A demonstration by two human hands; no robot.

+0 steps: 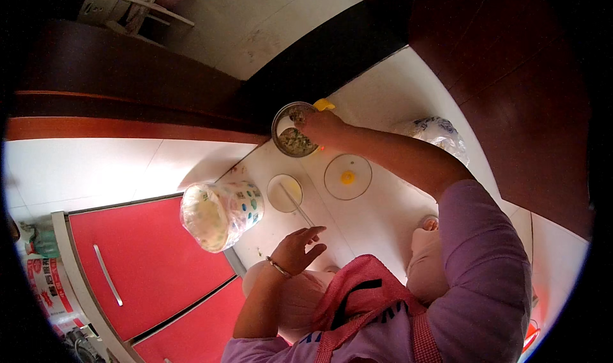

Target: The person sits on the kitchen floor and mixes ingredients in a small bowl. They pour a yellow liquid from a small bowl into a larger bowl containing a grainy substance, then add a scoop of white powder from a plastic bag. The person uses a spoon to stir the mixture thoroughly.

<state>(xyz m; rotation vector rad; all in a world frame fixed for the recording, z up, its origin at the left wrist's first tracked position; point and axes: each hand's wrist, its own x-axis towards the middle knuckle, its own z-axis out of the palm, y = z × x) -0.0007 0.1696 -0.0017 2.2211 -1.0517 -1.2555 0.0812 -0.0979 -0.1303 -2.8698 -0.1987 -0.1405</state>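
My right hand reaches into a metal pot with yellow handles, its fingers down at the dark greenish food inside. Whether the fingers grip any of it cannot be made out. A pale patch shows between two portions of the food. My left hand, with a bracelet at the wrist, hangs with fingers apart and nothing in it. Just ahead of its fingertips are the ends of chopsticks, which lean in a bowl of pale yellowish contents. A glass lid with a yellow knob lies right of the bowl.
A plastic-lined bin stands left of the bowl, beside red cabinet doors. A clear plastic bag is on the tiled floor behind my right arm. Dark wooden panels rise at the right. A white chair appears far left.
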